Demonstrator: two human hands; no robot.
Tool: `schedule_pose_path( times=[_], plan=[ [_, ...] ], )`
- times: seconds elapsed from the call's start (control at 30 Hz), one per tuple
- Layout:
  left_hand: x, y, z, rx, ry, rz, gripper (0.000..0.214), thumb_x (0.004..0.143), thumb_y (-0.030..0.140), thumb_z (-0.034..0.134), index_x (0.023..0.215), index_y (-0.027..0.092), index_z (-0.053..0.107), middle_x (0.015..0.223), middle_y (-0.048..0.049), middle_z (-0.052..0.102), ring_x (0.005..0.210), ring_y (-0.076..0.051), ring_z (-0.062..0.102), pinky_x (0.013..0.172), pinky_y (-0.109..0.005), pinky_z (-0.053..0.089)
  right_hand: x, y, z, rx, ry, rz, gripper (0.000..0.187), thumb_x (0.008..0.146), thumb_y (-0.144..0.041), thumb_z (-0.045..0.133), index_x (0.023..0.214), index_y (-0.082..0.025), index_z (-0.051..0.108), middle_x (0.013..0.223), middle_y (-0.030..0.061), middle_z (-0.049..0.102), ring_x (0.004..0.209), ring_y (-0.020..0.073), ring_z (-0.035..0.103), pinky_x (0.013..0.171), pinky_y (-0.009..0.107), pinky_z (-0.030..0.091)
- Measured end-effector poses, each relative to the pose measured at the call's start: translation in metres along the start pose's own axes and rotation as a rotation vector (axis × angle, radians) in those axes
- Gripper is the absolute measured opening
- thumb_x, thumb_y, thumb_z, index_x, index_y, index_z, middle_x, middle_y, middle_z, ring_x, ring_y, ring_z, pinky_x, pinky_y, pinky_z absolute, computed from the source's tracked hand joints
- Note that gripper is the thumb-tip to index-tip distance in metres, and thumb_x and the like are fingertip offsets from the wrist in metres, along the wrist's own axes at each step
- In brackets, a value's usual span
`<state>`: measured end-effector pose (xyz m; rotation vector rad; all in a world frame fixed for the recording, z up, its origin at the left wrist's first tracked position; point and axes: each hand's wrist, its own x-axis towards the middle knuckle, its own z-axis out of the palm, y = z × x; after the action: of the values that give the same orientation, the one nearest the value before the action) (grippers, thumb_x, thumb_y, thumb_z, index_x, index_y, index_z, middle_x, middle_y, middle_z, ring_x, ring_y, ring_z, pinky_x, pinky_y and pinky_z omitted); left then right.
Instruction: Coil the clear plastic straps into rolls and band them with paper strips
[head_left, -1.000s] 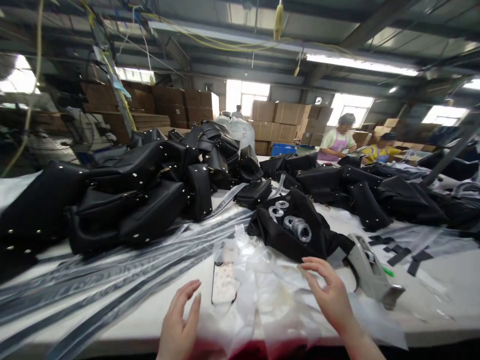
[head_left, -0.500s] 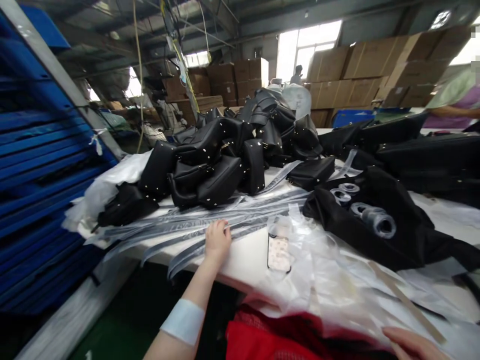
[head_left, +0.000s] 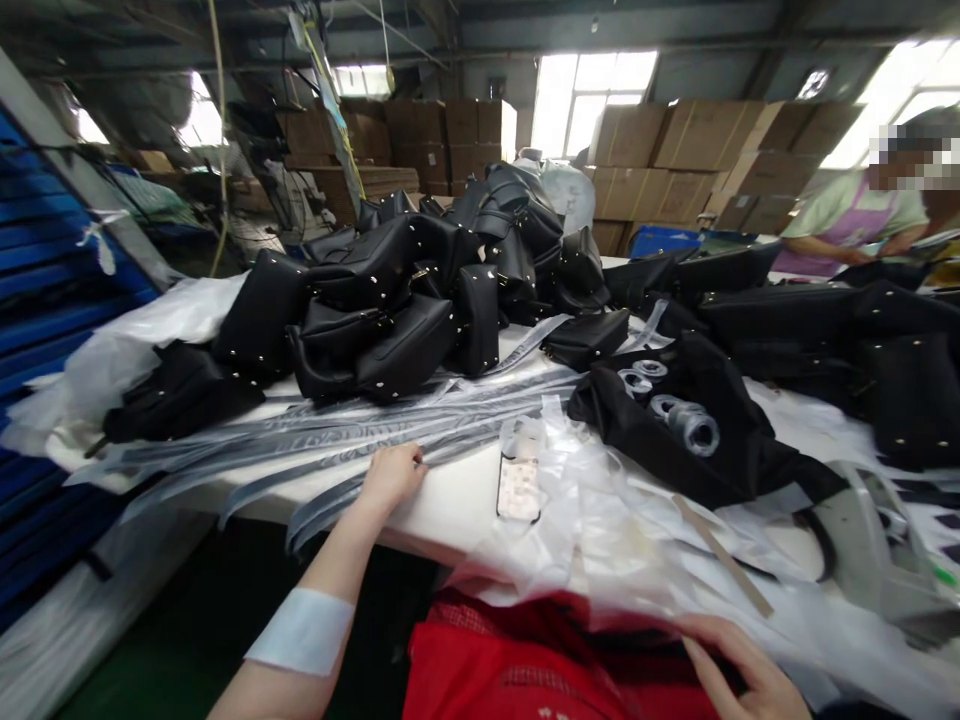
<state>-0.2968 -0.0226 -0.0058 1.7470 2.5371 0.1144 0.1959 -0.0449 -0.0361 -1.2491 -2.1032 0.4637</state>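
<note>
My left hand (head_left: 394, 475) lies at the near edge of the table, fingers curled on one of the long dark straps in clear plastic sleeves (head_left: 315, 445). Its fingertips are partly hidden. At the lower right, my right hand (head_left: 750, 675) touches the edge of the crumpled clear plastic (head_left: 607, 540), thumb and forefinger stretched out with a gap between them. A phone in a patterned case (head_left: 519, 488) is between the hands, beside the plastic. Behind the straps rises a heap of black bags (head_left: 405, 345).
Rolls of clear plastic (head_left: 694, 428) rest on black fabric (head_left: 720, 465) at the right. A narrow brown strip (head_left: 724, 560) crosses the plastic. Blue stacked panels (head_left: 45, 340) stand left. Another person (head_left: 855, 220) works at the far right; cartons (head_left: 705, 135) are stacked behind.
My view has swung right, so the table appears shifted left and more of the other person shows. Both hands stay at about the same places on the table.
</note>
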Motion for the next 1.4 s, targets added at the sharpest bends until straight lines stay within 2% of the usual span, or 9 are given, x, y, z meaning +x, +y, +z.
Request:
schedule_pose_path(
  times=[0.13,0.33,0.67,0.83,0.97,1.1,1.2,1.27,1.4],
  plan=[
    [-0.006,0.0,-0.006,0.023,0.04,0.012,0.016,0.083,0.02,0.049,0.083,0.017,0.065,0.1,-0.0132,0.065,0.099,-0.029,0.059,0.086,-0.038,0.041,0.002,-0.004,0.0,0.018,-0.031,0.051,0.026,0.085,-0.043,0.057,0.088,-0.024,0.074,0.091,0.0071,0.075,0.083,0.0241,0.072,0.074,0.027,0.061],
    [-0.001,-0.006,-0.015,0.035,0.136,-0.087,0.027,0.092,0.023,0.035,0.104,0.012,0.058,0.112,-0.0179,0.061,0.108,-0.033,0.056,0.093,-0.043,0.039,0.005,-0.005,0.006,0.06,-0.056,0.057,0.029,0.086,-0.043,0.056,0.087,-0.021,0.074,0.088,0.0078,0.075,0.08,0.0224,0.072,0.074,0.027,0.061],
    [0.028,-0.051,-0.01,-0.077,-0.143,-0.133,0.04,0.065,0.039,0.073,0.097,0.018,0.063,0.093,-0.009,0.073,0.088,-0.027,0.067,0.072,-0.028,0.046,0.001,0.015,0.005,0.041,-0.157,0.087,0.026,0.086,-0.041,0.058,0.095,-0.022,0.074,0.096,0.0062,0.075,0.087,0.0221,0.072,0.079,0.024,0.059],
    [0.024,-0.055,-0.029,-0.121,-0.107,-0.174,0.047,0.07,0.053,0.066,0.098,0.016,0.064,0.1,-0.0106,0.071,0.092,-0.028,0.064,0.071,-0.028,0.044,0.0,0.021,0.007,0.078,-0.182,0.154,0.028,0.084,-0.045,0.06,0.094,-0.023,0.075,0.097,0.007,0.075,0.088,0.0241,0.071,0.08,0.027,0.059],
    [-0.026,-0.014,-0.069,-0.335,0.004,-0.036,0.038,0.078,0.052,0.058,0.093,0.017,0.066,0.092,-0.0061,0.07,0.089,-0.026,0.062,0.074,-0.027,0.043,0.009,0.005,0.01,0.226,-0.227,0.294,0.033,0.08,-0.051,0.064,0.093,-0.022,0.075,0.1,0.0094,0.074,0.095,0.0281,0.069,0.087,0.034,0.056],
    [-0.094,0.065,-0.093,-0.726,-0.38,0.562,0.033,0.081,0.05,0.061,0.081,0.018,0.062,0.075,0.0004,0.062,0.069,-0.015,0.055,0.061,-0.021,0.04,0.041,-0.036,0.022,0.718,-0.356,0.543,0.054,0.08,-0.063,0.059,0.111,-0.021,0.069,0.11,0.0133,0.071,0.105,0.0298,0.065,0.093,0.041,0.051],
    [-0.128,0.122,-0.081,-0.824,-0.577,0.909,0.024,0.088,0.04,0.056,0.078,0.018,0.054,0.073,0.0015,0.055,0.062,-0.011,0.047,0.057,-0.019,0.037,0.085,-0.067,0.041,1.174,-0.43,0.783,0.056,0.085,-0.063,0.052,0.114,-0.017,0.065,0.109,0.015,0.07,0.095,0.0248,0.069,0.084,0.036,0.054],
    [-0.14,0.15,-0.067,-0.838,-0.674,0.983,0.023,0.088,0.036,0.055,0.074,0.019,0.049,0.07,0.0025,0.051,0.058,-0.01,0.044,0.053,-0.019,0.035,0.117,-0.084,0.049,1.294,-0.391,0.907,0.039,0.087,-0.049,0.058,0.102,-0.014,0.067,0.094,0.0123,0.073,0.077,0.0187,0.069,0.067,0.028,0.055],
    [-0.147,0.175,-0.048,-0.863,-0.701,1.034,0.021,0.089,0.033,0.053,0.074,0.02,0.048,0.07,0.0031,0.05,0.06,-0.01,0.047,0.053,-0.019,0.035,0.164,-0.117,0.026,1.274,-0.163,0.722,0.02,0.077,-0.03,0.072,0.088,-0.014,0.067,0.058,-0.0006,0.062,0.05,0.0102,0.055,0.047,0.018,0.043]
  ],
)
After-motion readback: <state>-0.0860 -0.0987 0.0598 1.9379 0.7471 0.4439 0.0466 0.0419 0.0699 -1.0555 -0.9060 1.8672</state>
